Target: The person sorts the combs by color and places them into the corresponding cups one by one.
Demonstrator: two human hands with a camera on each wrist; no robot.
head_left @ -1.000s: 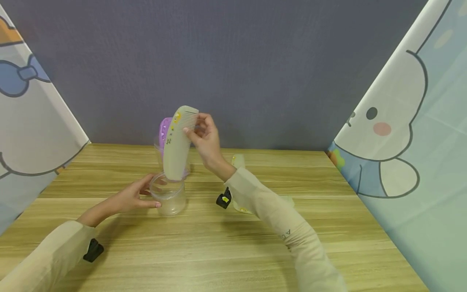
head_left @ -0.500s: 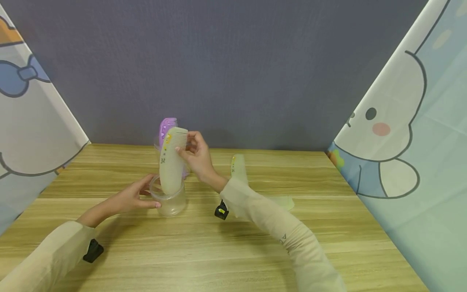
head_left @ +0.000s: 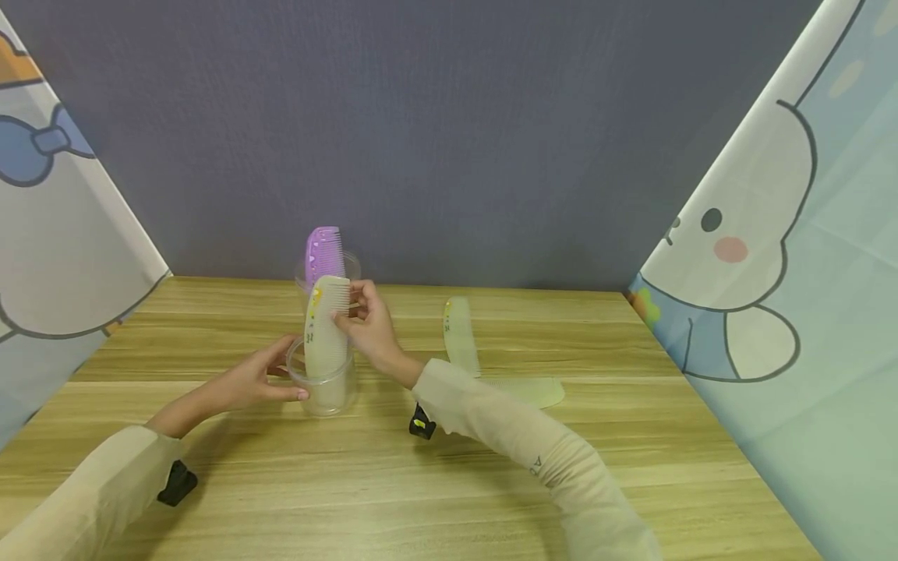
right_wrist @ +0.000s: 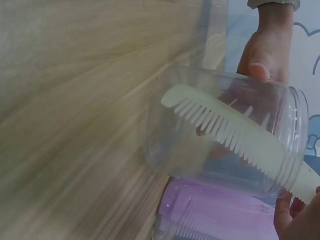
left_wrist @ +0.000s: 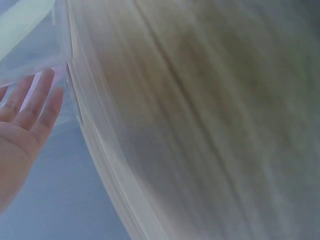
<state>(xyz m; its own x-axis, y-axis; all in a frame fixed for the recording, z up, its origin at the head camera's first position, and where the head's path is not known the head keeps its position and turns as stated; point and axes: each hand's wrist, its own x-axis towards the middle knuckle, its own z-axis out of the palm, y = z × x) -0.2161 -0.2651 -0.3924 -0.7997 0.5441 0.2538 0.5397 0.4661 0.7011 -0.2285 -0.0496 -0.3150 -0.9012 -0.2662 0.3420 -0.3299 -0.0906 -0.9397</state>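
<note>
Comb (head_left: 325, 335) slants over woodgrain tabletop (head_left: 316, 483), grey wall (head_left: 435, 140) behind

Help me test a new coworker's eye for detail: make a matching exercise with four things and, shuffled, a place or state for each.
Things
1. left hand
2. right hand
3. purple comb
4. loose pale combs

Places or states
A. in the back jar
B. lying on the table
C. around the front jar
D. pinching a comb partly inside the front jar

Pairs: 1-C, 2-D, 3-A, 4-B
</note>
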